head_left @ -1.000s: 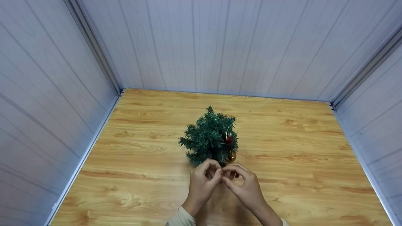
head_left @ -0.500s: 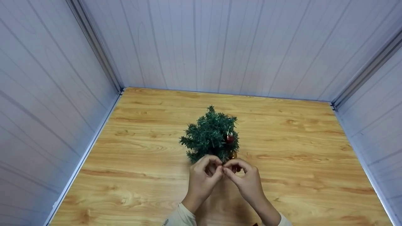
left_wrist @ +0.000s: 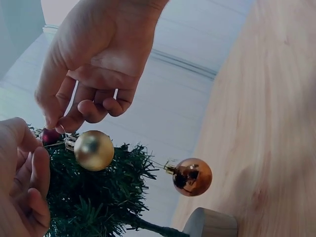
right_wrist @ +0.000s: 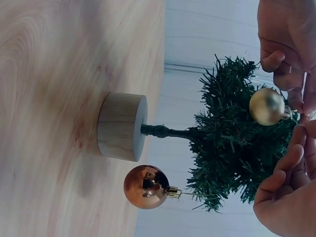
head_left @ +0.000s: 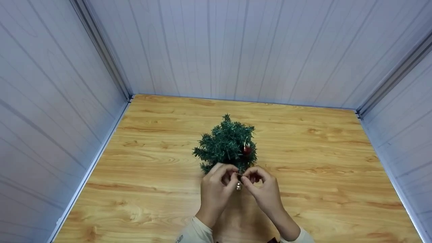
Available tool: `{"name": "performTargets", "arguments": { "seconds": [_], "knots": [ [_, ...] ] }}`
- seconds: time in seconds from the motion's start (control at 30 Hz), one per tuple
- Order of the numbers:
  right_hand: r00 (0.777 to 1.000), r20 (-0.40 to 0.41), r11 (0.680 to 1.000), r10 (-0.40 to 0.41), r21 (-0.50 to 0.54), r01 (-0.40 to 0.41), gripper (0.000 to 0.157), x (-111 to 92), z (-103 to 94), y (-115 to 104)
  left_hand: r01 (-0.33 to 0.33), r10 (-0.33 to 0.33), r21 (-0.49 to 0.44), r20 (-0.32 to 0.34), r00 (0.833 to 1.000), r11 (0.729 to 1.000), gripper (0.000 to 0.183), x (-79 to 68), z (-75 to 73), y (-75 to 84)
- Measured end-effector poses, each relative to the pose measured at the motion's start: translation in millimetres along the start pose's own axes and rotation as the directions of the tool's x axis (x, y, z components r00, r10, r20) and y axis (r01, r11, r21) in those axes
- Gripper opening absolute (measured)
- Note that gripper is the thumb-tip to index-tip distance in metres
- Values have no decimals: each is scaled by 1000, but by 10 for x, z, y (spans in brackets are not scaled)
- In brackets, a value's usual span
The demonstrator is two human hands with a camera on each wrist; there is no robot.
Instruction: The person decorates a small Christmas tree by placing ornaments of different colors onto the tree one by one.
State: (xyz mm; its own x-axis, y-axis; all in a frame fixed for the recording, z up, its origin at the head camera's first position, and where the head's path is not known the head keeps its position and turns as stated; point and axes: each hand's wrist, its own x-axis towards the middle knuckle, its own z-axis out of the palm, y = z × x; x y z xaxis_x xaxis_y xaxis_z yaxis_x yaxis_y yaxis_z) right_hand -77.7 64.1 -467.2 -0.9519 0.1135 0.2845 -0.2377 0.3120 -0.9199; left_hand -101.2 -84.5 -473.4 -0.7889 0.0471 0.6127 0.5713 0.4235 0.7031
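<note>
A matte gold bauble [right_wrist: 266, 107] hangs by its cap and thin loop between my hands, in front of the small green Christmas tree [head_left: 224, 145]. In the head view, my left hand [head_left: 216, 192] and right hand [head_left: 265, 192] nearly meet at the fingertips. Both pinch the bauble's loop, thumb against finger. The left wrist view shows the right hand's fingertips [left_wrist: 61, 126] at the loop, close by the branches. A shiny copper bauble [right_wrist: 146, 186] hangs from a low branch. On the tree's right side is a red bauble [head_left: 247, 149]. Whether the gold bauble's loop touches a branch is unclear.
The tree stands on a round wooden base [right_wrist: 123, 127] on the wood-grain table [head_left: 152, 141]. Pale panelled walls [head_left: 222, 50] enclose the table at the back and sides. A small dark red thing [head_left: 272, 240] shows at the bottom edge.
Both hands have shifted slightly forward, towards the tree. The gold bauble has come into view below their fingertips, and a small gap has opened between those fingertips.
</note>
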Motion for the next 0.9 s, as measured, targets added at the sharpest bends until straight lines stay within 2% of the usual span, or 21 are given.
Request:
{"name": "performTargets", "arguments": {
  "seconds": [0.23, 0.57, 0.73, 0.9],
  "knots": [
    [1000, -20, 1000, 16, -19, -16, 8, 80, 19, 28, -13, 18, 135, -37, 999, 991, 12, 22, 60, -7],
    [997, -81, 1000, 18, -23, -20, 5, 139, 50, 43, -104, 141, 303, -103, 985, 947, 13, 38, 131, -31],
    [994, -106, 998, -8, -62, 1, 5, 165, 73, 57, -109, 159, 337, -124, 979, 935, 14, 37, 145, -52],
    [989, -128, 990, -74, -125, 58, 8, 169, 83, 87, -102, 156, 388, -111, 981, 916, 15, 26, 153, -75]
  ]
}}
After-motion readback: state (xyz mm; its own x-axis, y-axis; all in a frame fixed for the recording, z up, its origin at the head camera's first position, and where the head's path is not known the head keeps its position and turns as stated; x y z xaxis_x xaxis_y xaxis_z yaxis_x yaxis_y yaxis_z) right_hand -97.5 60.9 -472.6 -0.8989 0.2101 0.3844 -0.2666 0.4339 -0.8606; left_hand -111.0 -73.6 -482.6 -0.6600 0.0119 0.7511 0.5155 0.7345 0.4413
